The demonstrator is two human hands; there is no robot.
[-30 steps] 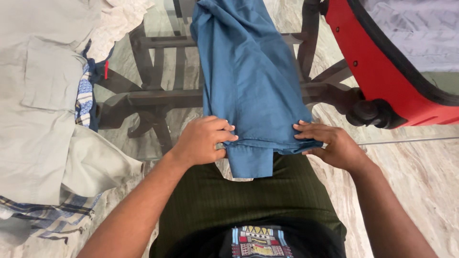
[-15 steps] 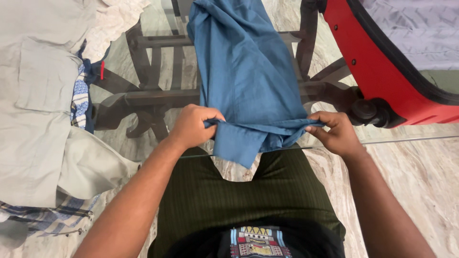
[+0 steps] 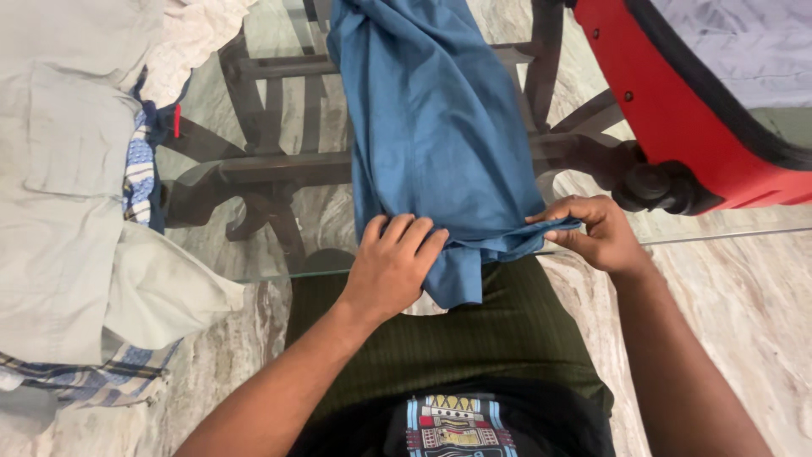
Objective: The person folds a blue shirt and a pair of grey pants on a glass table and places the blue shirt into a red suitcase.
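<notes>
A blue shirt (image 3: 431, 118) lies lengthwise on a glass table top (image 3: 279, 245), its near end hanging a little over the table's front edge. My left hand (image 3: 393, 264) lies flat on the near left part of the shirt, fingers spread and pressing the cloth. My right hand (image 3: 594, 232) pinches the shirt's near right corner between thumb and fingers, just above the table's edge.
A pile of pale grey, white and checked clothes (image 3: 68, 195) covers the table's left side. An open red suitcase (image 3: 685, 110) with a grey lining stands at the upper right. Dark wooden table legs (image 3: 254, 178) show through the glass. The floor is marble.
My left hand has let go of the shirt's near edge and now lies flat on the cloth, further right. My right hand keeps its pinch on the right corner.
</notes>
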